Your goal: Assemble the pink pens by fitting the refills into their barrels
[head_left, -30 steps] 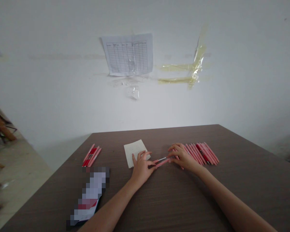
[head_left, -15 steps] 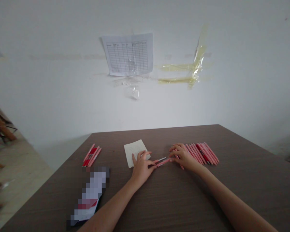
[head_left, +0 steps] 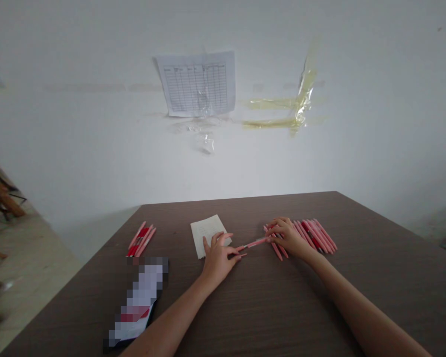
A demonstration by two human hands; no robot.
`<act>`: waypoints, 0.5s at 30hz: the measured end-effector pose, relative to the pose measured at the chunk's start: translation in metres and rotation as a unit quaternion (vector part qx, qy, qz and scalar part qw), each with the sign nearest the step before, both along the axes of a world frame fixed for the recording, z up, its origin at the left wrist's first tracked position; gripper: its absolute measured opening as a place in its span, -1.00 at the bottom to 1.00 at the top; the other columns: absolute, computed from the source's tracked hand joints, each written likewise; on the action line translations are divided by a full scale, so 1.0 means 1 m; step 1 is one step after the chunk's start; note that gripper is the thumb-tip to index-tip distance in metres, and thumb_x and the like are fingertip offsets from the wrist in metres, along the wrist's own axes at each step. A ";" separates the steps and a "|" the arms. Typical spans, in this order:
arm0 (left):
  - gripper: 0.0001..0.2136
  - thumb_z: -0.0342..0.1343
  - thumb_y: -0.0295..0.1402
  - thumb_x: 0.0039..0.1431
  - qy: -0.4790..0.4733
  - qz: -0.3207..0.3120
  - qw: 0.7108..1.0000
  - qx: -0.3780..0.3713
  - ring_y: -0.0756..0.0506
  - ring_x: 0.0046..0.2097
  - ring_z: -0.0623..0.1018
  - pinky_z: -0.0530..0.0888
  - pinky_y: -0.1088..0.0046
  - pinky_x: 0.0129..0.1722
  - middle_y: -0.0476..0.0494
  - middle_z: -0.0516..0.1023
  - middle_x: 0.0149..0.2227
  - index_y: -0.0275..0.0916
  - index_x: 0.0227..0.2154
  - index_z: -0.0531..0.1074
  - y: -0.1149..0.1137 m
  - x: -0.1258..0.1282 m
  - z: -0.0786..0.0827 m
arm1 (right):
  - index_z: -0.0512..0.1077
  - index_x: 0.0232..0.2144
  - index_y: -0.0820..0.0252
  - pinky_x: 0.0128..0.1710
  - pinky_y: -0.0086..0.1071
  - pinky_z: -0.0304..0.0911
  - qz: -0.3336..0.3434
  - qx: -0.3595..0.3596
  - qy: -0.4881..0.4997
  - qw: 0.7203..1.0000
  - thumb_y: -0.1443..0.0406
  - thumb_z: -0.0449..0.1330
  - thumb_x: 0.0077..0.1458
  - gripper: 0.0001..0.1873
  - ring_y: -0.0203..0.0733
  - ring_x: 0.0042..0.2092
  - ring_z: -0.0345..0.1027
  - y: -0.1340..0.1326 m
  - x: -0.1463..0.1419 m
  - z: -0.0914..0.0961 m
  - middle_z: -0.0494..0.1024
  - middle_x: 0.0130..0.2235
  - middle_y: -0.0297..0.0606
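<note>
The pink pen point(head_left: 253, 243) was slim, with a darker stretch near its middle. It hung almost level just above the table point(head_left: 245, 307), slanted slightly upward toward the right. Its right end was pinched in the fingers of the right hand point(head_left: 288, 235), and its left end pointed at the left hand point(head_left: 218, 258). There, 1 short pink piece point(head_left: 241, 255) sat by the thumb; whether pen and piece touched could not be told. The row of pink pens point(head_left: 317, 235) lay side by side just beyond the right hand.
</note>
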State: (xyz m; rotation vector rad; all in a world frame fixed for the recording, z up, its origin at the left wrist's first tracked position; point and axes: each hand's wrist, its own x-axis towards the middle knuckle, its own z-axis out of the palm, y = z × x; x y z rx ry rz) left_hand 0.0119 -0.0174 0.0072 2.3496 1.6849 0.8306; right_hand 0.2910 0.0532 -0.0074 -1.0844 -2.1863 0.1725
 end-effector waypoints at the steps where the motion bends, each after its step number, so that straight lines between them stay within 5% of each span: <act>1: -0.93 0.32 -0.31 -0.01 -0.001 0.000 1.000 0.001 -0.31 0.25 0.23 -0.24 -0.37 0.22 -0.02 0.43 0.14 0.05 -0.43 0.62 0.000 0.000 0.000 | 0.60 -0.36 -0.02 0.07 -0.04 0.14 0.001 0.000 0.001 1.000 0.19 0.29 0.08 -0.92 0.05 0.05 0.18 0.000 0.000 0.000 0.51 -0.13 -0.19; 15: -0.92 0.34 -0.30 -0.03 -0.008 -0.002 1.000 0.028 -0.30 0.23 0.27 -0.18 -0.36 0.23 -0.05 0.42 0.11 0.02 -0.42 0.61 0.000 -0.001 -0.003 | 0.59 -0.37 0.00 0.08 -0.04 0.14 0.011 0.001 0.000 1.000 0.20 0.32 0.06 -0.93 0.04 0.06 0.18 -0.003 -0.004 0.002 0.51 -0.12 -0.20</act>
